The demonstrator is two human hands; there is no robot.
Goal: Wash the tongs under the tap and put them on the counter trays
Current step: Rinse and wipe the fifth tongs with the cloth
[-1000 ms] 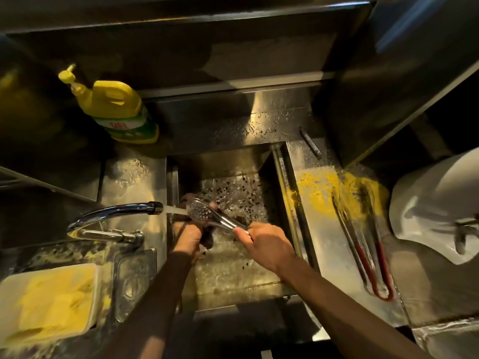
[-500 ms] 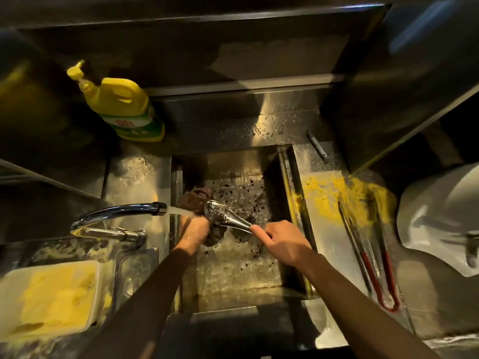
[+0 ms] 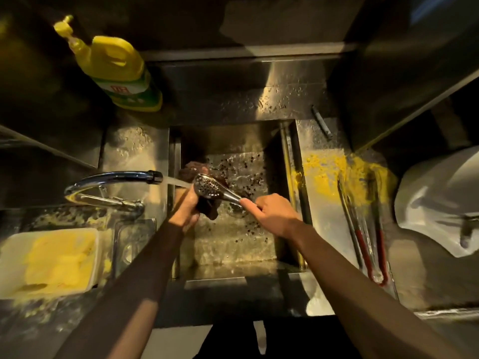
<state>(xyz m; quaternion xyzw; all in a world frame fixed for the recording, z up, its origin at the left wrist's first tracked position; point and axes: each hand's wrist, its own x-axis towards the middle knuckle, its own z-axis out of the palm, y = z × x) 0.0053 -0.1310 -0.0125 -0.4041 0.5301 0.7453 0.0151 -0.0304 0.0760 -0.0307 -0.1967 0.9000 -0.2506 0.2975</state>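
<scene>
Steel tongs (image 3: pixel 211 189) with a perforated spoon-shaped head are held over the sink (image 3: pixel 290 156). My right hand (image 3: pixel 272 213) grips their handle end. Water runs from the tap (image 3: pixel 114 177) onto the perforated head. My left hand (image 3: pixel 185 206) is under the head, closed on a dark brown scrubbing cloth (image 3: pixel 197 169) that touches the tongs. A second pair of tongs with red handles (image 3: pixel 368 237) lies on the steel counter tray (image 3: pixel 324 151) to the right of the sink.
A yellow detergent bottle (image 3: pixel 116 71) stands at the back left. A white tub of yellow stuff (image 3: pixel 51 260) sits front left beside a small steel pan (image 3: pixel 132 244). Yellow residue smears the right counter. A large white bowl (image 3: pixel 440 200) lies far right. Dark specks cover the sink floor.
The tongs' head and both hands have shifted slightly; the cloth in my left hand now sits behind and under the head in the water stream.
</scene>
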